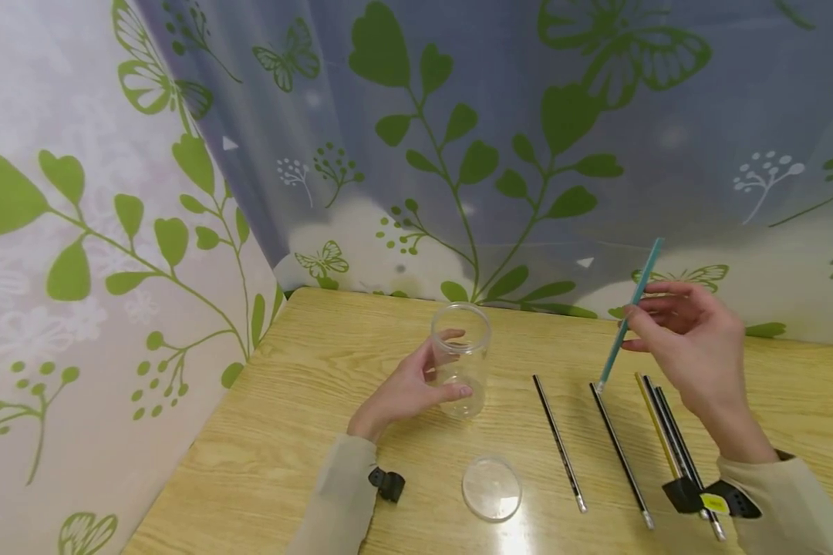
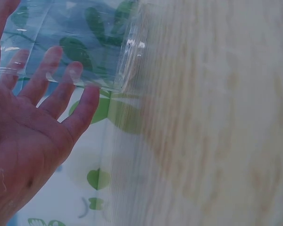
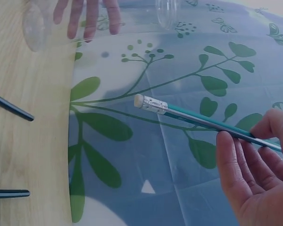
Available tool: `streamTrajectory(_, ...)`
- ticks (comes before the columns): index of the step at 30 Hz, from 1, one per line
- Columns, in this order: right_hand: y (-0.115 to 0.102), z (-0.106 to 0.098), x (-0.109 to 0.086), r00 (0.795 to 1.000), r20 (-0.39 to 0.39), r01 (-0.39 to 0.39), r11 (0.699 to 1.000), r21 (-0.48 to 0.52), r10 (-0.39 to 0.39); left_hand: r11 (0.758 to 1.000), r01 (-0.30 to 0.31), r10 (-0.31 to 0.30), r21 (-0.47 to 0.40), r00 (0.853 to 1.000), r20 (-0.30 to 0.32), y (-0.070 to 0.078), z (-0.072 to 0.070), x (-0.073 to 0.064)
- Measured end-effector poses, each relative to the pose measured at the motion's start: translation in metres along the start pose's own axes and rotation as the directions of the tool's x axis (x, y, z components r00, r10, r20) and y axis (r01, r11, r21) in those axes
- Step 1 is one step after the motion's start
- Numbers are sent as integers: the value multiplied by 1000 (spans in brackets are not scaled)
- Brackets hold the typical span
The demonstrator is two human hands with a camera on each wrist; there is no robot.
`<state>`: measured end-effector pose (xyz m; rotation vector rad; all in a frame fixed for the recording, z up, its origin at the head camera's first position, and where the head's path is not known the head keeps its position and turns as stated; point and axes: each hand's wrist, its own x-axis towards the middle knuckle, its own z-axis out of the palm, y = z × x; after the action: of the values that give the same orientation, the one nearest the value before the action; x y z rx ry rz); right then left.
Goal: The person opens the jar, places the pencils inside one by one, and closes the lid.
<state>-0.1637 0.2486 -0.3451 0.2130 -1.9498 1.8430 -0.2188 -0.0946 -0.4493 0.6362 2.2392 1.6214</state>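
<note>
A clear plastic jar (image 1: 470, 361), its mouth uncovered, stands upright at the middle of the table. Around its side my left hand (image 1: 401, 387) holds it, thumb in front and fingers behind. In the left wrist view those fingers lie along the jar's wall (image 2: 101, 42). My right hand (image 1: 704, 347) pinches a teal pencil (image 1: 647, 276) above the table. This pencil slants, its eraser end (image 3: 151, 104) downward. Below it lies a black pencil (image 1: 621, 455), with another black pencil (image 1: 559, 443) to its left.
A round clear lid (image 1: 491, 489) lies flat in front of the jar. Under my right wrist are a yellow pencil (image 1: 655, 422) and a few black pencils (image 1: 680, 443), partly hidden by the wrist strap. A leaf-patterned curtain (image 1: 500, 193) hangs behind the wooden table (image 1: 250, 462).
</note>
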Motion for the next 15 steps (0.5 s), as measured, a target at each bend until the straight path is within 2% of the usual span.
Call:
streamTrajectory(9, -5, 9, 3, 1000, -31, 7, 988, 152, -2, 1000, 12, -12, 2, 1000, -5, 1, 0, 1)
streamTrajectory(15, -8, 15, 2, 999, -33, -14, 984, 179, 20, 1000, 1, -1, 6, 1000, -3, 0, 1, 1)
